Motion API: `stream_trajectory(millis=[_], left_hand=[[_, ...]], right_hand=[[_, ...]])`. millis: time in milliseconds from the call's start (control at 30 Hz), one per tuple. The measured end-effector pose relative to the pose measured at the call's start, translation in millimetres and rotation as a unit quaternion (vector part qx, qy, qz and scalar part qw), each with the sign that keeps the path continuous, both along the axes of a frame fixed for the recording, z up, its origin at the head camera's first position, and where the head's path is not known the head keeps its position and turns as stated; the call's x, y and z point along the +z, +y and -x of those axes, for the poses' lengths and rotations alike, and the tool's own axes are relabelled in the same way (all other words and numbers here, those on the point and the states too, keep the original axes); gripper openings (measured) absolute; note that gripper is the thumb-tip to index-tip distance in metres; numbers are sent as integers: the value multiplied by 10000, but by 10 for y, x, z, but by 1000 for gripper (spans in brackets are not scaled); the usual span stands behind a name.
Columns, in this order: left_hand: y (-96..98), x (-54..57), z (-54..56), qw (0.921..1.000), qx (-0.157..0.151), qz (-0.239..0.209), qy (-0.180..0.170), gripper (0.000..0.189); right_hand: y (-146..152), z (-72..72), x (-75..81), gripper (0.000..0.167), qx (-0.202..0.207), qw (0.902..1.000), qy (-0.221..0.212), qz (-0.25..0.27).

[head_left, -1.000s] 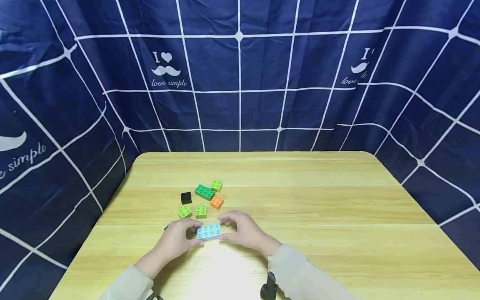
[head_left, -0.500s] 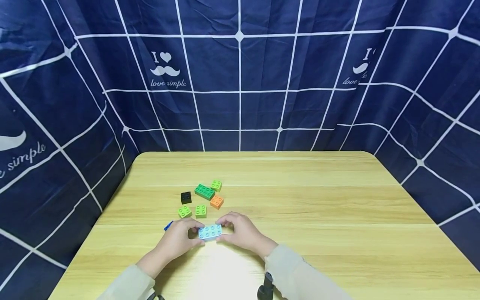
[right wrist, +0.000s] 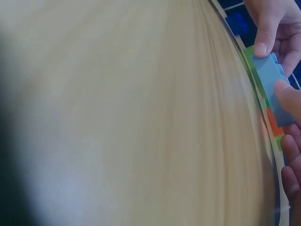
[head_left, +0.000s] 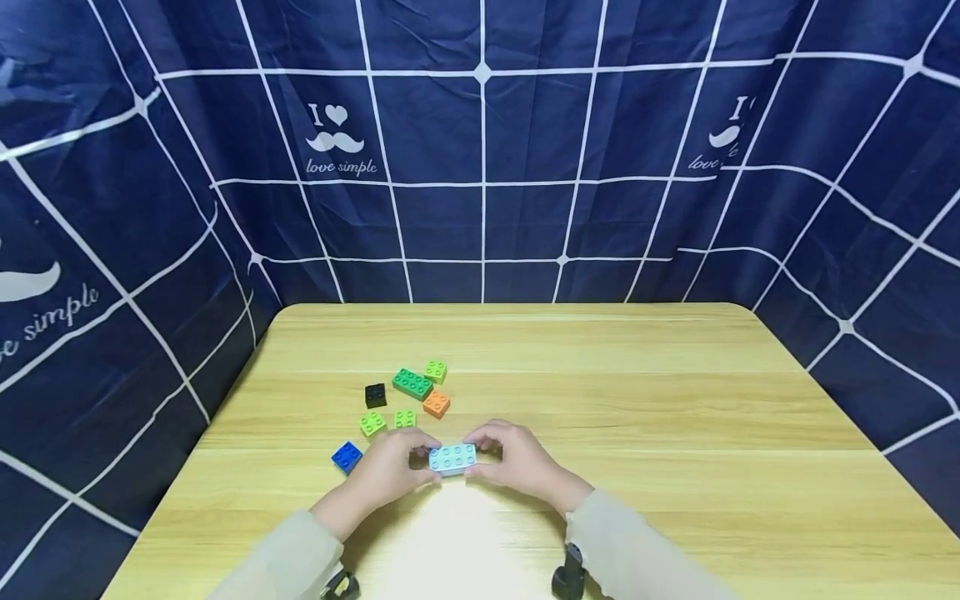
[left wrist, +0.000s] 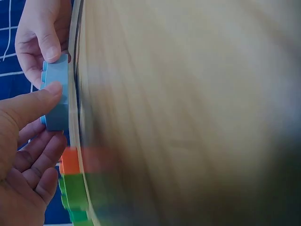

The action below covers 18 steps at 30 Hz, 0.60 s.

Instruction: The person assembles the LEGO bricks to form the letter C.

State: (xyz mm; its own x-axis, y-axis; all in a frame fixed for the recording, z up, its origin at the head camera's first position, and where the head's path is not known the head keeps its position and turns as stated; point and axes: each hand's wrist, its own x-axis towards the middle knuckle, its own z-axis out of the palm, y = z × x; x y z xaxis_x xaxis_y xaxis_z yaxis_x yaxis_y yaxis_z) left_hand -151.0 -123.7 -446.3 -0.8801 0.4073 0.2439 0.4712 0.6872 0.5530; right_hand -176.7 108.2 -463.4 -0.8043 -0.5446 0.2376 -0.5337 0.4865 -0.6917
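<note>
Currently the left hand (head_left: 388,468) and right hand (head_left: 522,461), thumb and fingers parted by its width, pinch opposite ends of the pale brick (head_left: 452,460) over the desk's (head_left: 637,408) near half. Studs up, its long axis runs across the desk's width; contact beneath is unclear. The left hand partly hides the blue brick (head_left: 347,456).
</note>
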Motion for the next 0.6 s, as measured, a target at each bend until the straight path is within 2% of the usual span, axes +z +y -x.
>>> stream_trajectory(millis=[233,600], left_hand=[[243,-15,98,9991,-380,-13,212,38],[564,15,202,9981,-577,208,-61,36]], right_hand=[[253,-30,14,39,-242,9997,-68,-2],[581,-52,-19,37,-436,9989,63,165]])
